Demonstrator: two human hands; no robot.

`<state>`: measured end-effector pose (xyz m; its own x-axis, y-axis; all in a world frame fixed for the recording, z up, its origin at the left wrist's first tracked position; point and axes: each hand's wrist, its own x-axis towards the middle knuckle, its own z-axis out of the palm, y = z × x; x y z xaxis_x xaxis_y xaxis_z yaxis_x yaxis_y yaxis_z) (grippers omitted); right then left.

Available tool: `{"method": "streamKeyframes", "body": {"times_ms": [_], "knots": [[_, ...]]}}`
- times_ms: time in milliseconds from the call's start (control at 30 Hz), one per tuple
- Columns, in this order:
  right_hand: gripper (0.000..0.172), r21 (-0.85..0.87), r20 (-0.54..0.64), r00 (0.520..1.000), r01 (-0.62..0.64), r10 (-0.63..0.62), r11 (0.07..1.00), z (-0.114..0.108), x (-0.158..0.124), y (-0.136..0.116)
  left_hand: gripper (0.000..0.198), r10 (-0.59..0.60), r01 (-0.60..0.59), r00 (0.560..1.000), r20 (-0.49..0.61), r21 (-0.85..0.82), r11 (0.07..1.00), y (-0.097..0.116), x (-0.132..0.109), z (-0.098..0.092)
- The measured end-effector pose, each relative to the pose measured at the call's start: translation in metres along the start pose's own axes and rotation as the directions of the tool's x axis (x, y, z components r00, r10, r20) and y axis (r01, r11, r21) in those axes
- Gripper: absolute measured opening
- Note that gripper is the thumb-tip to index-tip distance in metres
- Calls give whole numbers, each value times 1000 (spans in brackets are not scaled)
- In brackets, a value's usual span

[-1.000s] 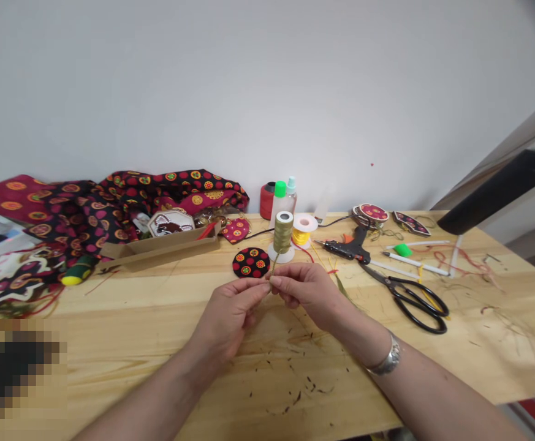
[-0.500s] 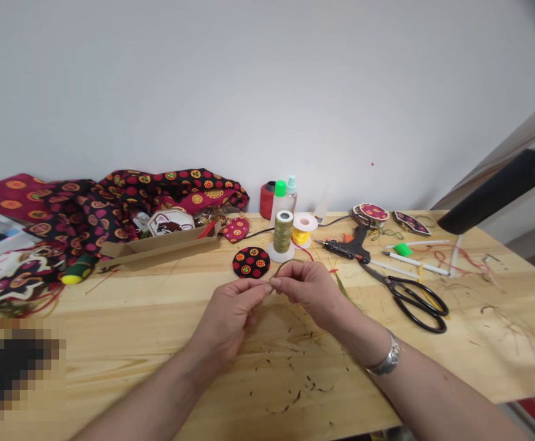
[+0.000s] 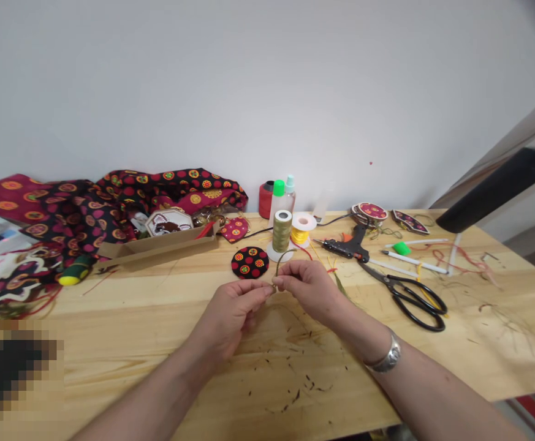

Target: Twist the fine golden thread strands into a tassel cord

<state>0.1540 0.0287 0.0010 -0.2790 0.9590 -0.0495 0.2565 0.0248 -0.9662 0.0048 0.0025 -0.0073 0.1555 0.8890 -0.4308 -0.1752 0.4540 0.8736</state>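
Note:
Above the middle of the wooden table, my left hand (image 3: 234, 309) and my right hand (image 3: 307, 289) meet fingertip to fingertip. Both pinch a thin olive-brown cord (image 3: 278, 262), whose free end curves up past my right fingers toward the spools. The part between the fingertips is mostly hidden. Just beyond my hands lies a round black fabric piece (image 3: 250, 262) with red and yellow dots. Behind the cord stands a spool of olive thread (image 3: 282, 231), with a spool of yellow cord (image 3: 300, 233) beside it.
Black-handled scissors (image 3: 417, 300) and a glue gun (image 3: 347, 246) lie to the right. At the back are small bottles (image 3: 278, 202). A cardboard tray (image 3: 161, 250) and patterned fabric (image 3: 124, 202) are on the left. Dark scraps (image 3: 297, 395) dot the tabletop (image 3: 157, 331) near me.
The cord's free end has swung from lying over my right fingers to standing up left of them. My hands stay pinched together in nearly the same place.

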Motion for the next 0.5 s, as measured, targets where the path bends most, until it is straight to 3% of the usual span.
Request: {"method": "streamKeyframes", "body": {"times_ms": [500], "knots": [[13, -43, -57, 998, 18, -20, 999, -1, -1, -4, 21, 7, -8, 998, -60, -8, 1000, 3, -1, 2]]}}
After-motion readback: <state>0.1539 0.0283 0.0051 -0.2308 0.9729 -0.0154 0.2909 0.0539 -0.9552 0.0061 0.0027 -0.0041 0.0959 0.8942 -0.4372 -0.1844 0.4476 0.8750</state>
